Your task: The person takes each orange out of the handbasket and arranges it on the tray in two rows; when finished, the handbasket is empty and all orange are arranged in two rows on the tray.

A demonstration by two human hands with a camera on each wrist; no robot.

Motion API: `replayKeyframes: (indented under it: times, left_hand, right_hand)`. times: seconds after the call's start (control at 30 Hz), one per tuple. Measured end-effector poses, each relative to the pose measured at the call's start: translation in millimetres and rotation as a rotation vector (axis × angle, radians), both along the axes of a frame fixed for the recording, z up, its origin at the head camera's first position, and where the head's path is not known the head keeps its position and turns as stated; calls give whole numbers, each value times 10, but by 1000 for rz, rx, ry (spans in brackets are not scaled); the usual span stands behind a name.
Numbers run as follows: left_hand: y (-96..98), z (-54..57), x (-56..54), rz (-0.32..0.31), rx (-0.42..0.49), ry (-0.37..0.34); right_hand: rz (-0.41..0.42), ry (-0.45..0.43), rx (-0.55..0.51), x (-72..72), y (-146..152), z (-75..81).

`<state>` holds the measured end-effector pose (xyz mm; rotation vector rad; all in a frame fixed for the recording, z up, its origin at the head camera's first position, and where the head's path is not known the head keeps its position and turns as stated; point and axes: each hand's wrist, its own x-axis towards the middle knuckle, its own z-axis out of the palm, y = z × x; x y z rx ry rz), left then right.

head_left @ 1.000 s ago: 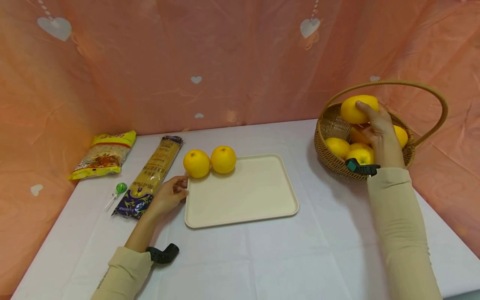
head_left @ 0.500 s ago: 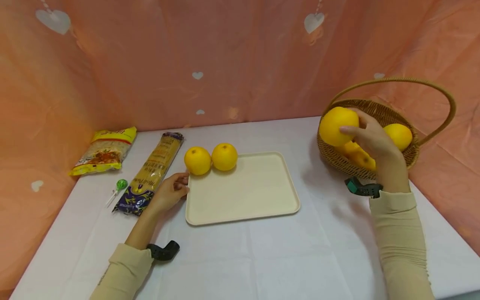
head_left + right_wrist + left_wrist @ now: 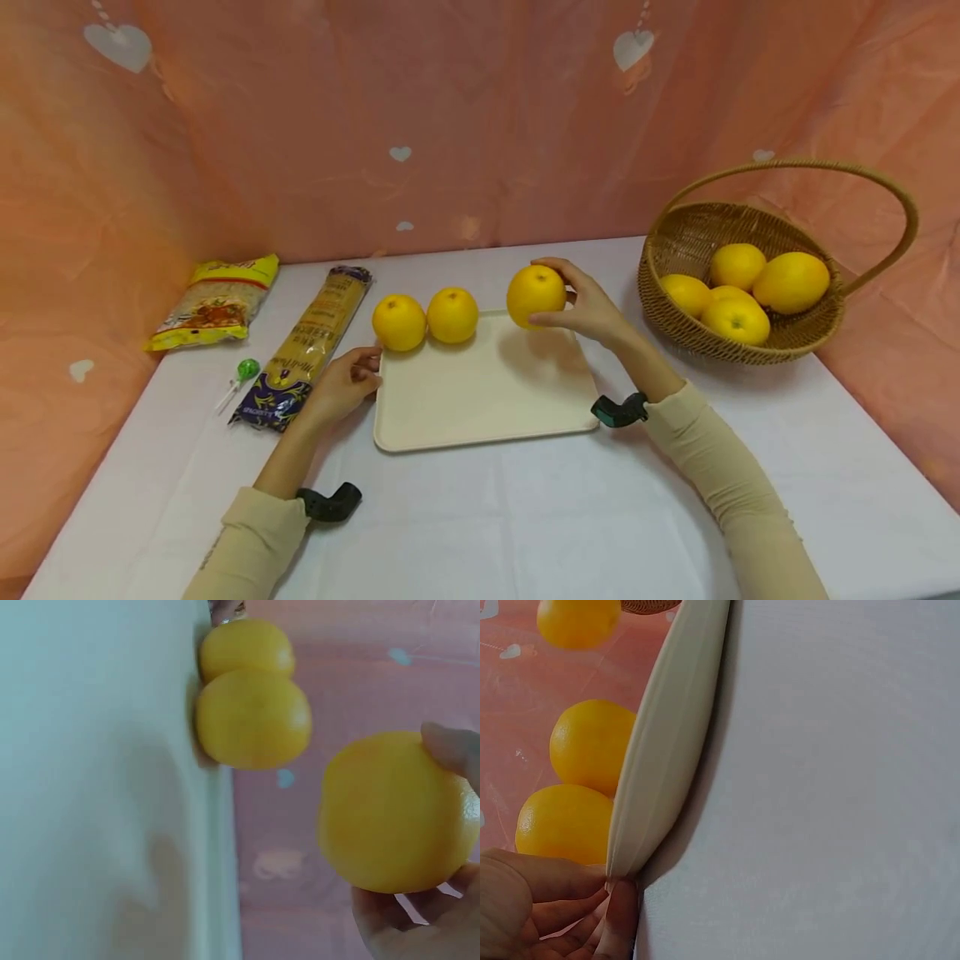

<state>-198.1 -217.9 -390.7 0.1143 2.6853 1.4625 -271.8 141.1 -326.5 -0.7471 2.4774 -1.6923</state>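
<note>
My right hand (image 3: 592, 312) grips a round yellow orange (image 3: 536, 296) with thumb and fingers. It is held above the right back part of the cream tray (image 3: 480, 392), its shadow falling on the tray. The right wrist view shows this held orange (image 3: 397, 814) apart from the tray surface. Two more oranges, one at the corner (image 3: 399, 322) and one beside it (image 3: 452, 315), touch each other at the tray's back left. My left hand (image 3: 345, 387) is at the tray's left edge. In the left wrist view, its thumb and finger pinch the tray rim (image 3: 667, 742).
A wicker basket (image 3: 675, 329) with a tall handle stands at the right, holding several yellow fruits (image 3: 791, 283). On the left lie a spaghetti pack (image 3: 303, 350), a yellow-ended food bag (image 3: 217, 302) and a green lollipop (image 3: 247, 369). A pink curtain (image 3: 480, 108) hangs behind the white-covered table (image 3: 450, 525).
My right hand has lifted the orange out of the basket and carried it left to above the tray. My left hand has stayed at the tray's edge.
</note>
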Motion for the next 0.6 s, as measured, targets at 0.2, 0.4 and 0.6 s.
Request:
replayKeyframes:
  times: [0.2,0.4,0.6]
  left_hand:
    - [15,12,10,-8,-5,4]
    - [9,10,1,-2,-1,-12]
    - [13,8,4,-1,3,-8]
  right_hand:
    - [-47,-1,55,-144,-207,-200]
    - [-87,-23,128,-205,-351,-337]
    - [-99,-49,185,-228,-434,-423]
